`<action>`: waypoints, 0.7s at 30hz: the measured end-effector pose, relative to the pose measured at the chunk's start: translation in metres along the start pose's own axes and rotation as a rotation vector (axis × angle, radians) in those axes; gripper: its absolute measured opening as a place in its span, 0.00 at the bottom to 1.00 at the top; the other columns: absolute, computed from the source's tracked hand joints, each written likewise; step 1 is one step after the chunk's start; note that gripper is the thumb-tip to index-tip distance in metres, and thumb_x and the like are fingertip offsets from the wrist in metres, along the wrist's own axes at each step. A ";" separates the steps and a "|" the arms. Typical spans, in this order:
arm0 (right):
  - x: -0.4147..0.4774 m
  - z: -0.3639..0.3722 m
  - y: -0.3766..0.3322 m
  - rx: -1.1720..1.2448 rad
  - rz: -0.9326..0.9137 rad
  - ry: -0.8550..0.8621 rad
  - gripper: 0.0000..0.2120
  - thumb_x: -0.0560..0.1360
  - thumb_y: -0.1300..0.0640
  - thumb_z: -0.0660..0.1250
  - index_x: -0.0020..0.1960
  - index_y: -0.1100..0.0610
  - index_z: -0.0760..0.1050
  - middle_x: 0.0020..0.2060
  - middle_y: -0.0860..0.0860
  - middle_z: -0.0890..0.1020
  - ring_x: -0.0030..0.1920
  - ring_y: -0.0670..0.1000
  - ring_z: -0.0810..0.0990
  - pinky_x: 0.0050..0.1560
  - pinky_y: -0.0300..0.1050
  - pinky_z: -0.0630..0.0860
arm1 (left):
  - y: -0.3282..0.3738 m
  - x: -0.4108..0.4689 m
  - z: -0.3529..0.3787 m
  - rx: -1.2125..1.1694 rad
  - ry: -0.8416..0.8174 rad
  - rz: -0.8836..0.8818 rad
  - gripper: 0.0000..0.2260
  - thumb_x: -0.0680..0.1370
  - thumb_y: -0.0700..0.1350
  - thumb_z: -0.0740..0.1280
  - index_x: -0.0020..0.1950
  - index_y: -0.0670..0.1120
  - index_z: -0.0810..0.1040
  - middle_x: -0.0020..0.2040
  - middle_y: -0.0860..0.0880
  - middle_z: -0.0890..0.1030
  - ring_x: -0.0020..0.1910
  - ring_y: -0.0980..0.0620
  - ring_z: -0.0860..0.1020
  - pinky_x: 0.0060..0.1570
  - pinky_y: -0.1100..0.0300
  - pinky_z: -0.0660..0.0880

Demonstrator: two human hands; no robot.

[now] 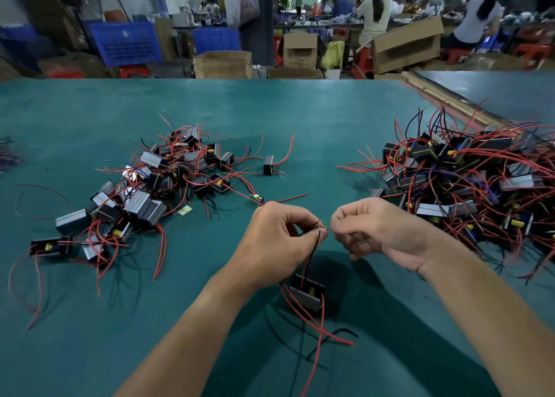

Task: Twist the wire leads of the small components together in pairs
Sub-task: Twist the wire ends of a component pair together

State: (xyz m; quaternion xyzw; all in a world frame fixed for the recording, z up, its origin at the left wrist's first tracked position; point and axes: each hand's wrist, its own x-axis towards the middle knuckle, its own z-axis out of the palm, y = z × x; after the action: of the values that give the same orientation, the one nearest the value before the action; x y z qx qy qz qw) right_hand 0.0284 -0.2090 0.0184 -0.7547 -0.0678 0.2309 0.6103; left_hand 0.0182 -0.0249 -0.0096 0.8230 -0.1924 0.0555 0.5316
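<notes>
A small black component (306,293) with a grey metal side hangs just above the green table (300,120), below my hands. Its red and black leads (312,251) run up to my left hand (273,243), which pinches them between thumb and fingers. My right hand (372,231) pinches the bare wire tips (326,228) in the small gap between the two hands. More red and black leads (322,333) trail from the component toward me.
A heap of similar components with red leads (144,186) lies at the left, and a larger tangled heap (468,186) at the right. One lone component (268,165) sits mid-table. Cardboard boxes, blue crates and seated people fill the room behind the table.
</notes>
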 end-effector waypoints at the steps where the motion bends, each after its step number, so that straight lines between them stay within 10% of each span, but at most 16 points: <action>1: 0.000 -0.001 0.001 0.000 -0.021 -0.005 0.12 0.77 0.63 0.65 0.35 0.58 0.75 0.28 0.51 0.74 0.28 0.47 0.70 0.31 0.38 0.74 | 0.000 0.001 -0.001 0.005 0.007 -0.002 0.09 0.74 0.41 0.72 0.34 0.49 0.81 0.21 0.58 0.70 0.21 0.60 0.61 0.23 0.70 0.58; 21: 0.002 -0.005 0.008 -0.044 -0.183 -0.080 0.09 0.78 0.68 0.63 0.40 0.60 0.73 0.30 0.52 0.73 0.30 0.47 0.72 0.36 0.39 0.77 | 0.002 0.003 -0.002 -0.141 -0.052 -0.072 0.07 0.73 0.38 0.73 0.36 0.47 0.83 0.30 0.49 0.79 0.31 0.54 0.69 0.33 0.59 0.67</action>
State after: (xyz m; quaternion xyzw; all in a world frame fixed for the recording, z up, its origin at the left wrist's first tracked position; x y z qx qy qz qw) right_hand 0.0314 -0.2149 0.0112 -0.7488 -0.1658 0.2025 0.6089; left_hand 0.0205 -0.0244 -0.0065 0.7911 -0.1799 0.0012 0.5846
